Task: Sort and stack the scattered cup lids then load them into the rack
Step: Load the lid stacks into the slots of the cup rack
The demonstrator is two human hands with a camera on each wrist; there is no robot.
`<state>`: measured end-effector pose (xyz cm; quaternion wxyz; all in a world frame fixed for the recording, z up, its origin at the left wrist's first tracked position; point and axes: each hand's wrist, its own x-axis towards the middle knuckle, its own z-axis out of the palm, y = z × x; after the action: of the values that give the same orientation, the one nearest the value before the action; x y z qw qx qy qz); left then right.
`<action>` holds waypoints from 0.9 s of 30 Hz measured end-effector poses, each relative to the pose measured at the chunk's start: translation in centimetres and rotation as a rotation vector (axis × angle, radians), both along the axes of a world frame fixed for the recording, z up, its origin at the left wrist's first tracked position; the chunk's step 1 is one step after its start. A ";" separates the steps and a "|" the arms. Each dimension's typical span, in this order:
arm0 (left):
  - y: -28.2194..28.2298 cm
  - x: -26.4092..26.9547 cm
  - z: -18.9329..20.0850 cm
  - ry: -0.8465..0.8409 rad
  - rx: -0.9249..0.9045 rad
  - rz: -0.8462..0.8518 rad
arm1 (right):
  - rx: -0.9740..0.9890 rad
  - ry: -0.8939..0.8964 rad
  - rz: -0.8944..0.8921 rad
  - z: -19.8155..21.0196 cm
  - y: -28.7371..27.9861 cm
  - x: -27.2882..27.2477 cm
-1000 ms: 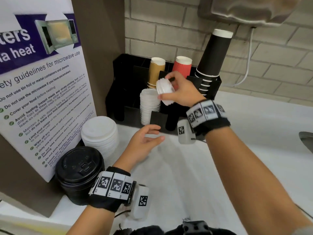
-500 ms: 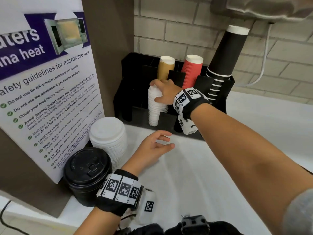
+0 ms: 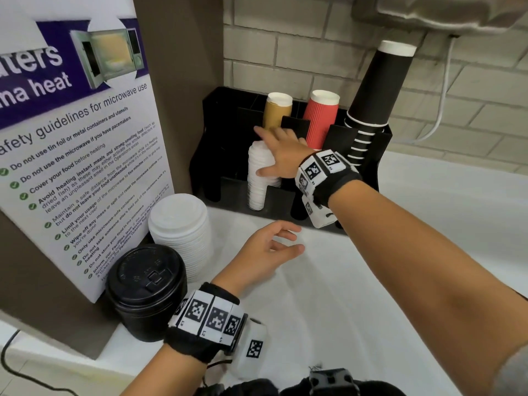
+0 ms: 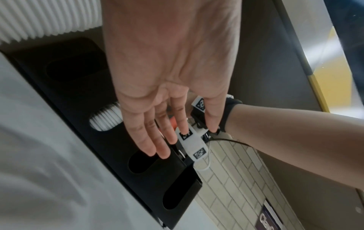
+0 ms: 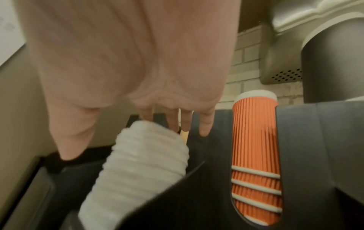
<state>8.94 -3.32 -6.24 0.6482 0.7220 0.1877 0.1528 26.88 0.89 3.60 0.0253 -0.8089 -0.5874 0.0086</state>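
Head view: a tall stack of small white lids is seen standing in a front slot of the black rack, its long axis near vertical and leaning slightly back. The right hand is laid against the stack with fingers extended, thumb at its side. The left hand is held relaxed and empty above the counter, near the larger white lid stack and the black lid stack.
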 end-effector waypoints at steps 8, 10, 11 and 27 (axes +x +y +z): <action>-1.4 -1.1 6.5 -0.037 0.340 -0.220 | 0.160 0.469 -0.010 0.4 -6.2 -0.1; -1.2 -2.2 8.1 -0.024 0.430 -0.186 | -0.002 0.437 0.039 -1.2 -7.8 -1.3; -1.0 -3.0 8.8 -0.007 0.484 -0.144 | -0.083 0.398 0.094 -2.1 -8.6 -2.3; 1.5 -13.2 8.4 1.229 0.960 0.210 | -0.509 0.598 0.430 -8.7 -8.1 -15.5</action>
<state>-4.27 -1.84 2.15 0.0276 0.8566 0.4933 -0.1489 11.34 -7.25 -5.09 -0.0081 -0.6109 -0.6882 0.3914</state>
